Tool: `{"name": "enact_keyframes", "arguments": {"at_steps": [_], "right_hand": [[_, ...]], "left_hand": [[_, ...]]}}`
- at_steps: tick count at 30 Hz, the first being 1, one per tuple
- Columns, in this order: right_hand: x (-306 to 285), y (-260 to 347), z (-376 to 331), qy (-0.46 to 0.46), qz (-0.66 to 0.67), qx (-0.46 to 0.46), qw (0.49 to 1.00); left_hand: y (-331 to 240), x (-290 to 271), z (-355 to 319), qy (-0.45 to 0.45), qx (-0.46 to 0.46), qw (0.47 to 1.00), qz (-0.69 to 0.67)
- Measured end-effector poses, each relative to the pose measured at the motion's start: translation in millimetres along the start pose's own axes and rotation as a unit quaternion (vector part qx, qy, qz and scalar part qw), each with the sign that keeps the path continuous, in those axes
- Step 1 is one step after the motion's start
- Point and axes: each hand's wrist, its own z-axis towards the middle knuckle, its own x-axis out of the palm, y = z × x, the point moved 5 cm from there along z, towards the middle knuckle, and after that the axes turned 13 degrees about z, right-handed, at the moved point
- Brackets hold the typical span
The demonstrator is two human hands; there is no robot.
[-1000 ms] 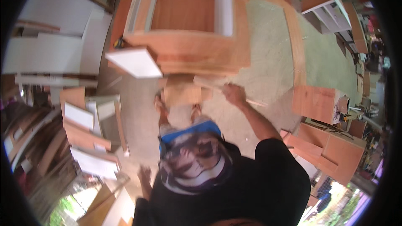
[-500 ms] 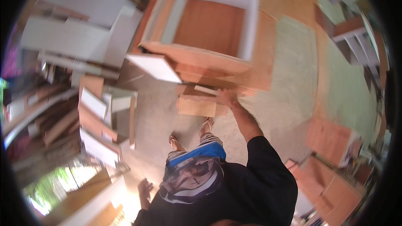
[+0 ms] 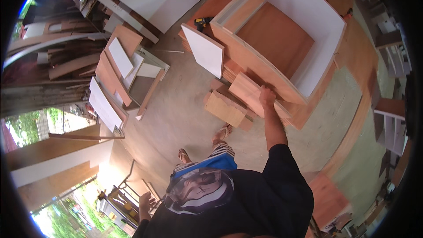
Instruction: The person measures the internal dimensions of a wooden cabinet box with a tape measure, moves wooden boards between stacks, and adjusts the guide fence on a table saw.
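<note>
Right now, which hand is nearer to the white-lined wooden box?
Right. The right hand is close beside the box, holding a wooden board; the left hand is beside the black shirt, well away from the box.

A black T-shirt [image 3: 269, 198] with short, loose sleeves [image 3: 284, 161] — its front carries a large grey-brown print [image 3: 200, 189] edged by a curved white band. Below, shorts [image 3: 225, 161]: bright blue, then dark-and-white stripes [image 3: 224, 150] — and strappy open sandals [image 3: 227, 131].

Stretches the right arm [image 3: 276, 131] toward a curled right hand [image 3: 267, 96] and holds a loose-fingered left hand [image 3: 146, 201] behind-left of that grip.
</note>
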Motion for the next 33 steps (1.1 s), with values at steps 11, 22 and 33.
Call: {"name": "enact_keyframes", "arguments": {"at_steps": [11, 22, 33], "right_hand": [[4, 10, -28, 0.027, 0.117, -0.024, 0.992], [115, 113, -276, 0.253, 0.175, 0.004, 0.951], [158, 121, -366, 0.256, 0.143, 0.031, 0.956]], "left_hand": [[55, 53, 89, 0.083, 0.01, 0.996, -0.044], [-31, 66, 171, 0.19, 0.155, 0.967, -0.066], [39, 10, 256, 0.235, 0.114, 0.964, -0.056]]}}
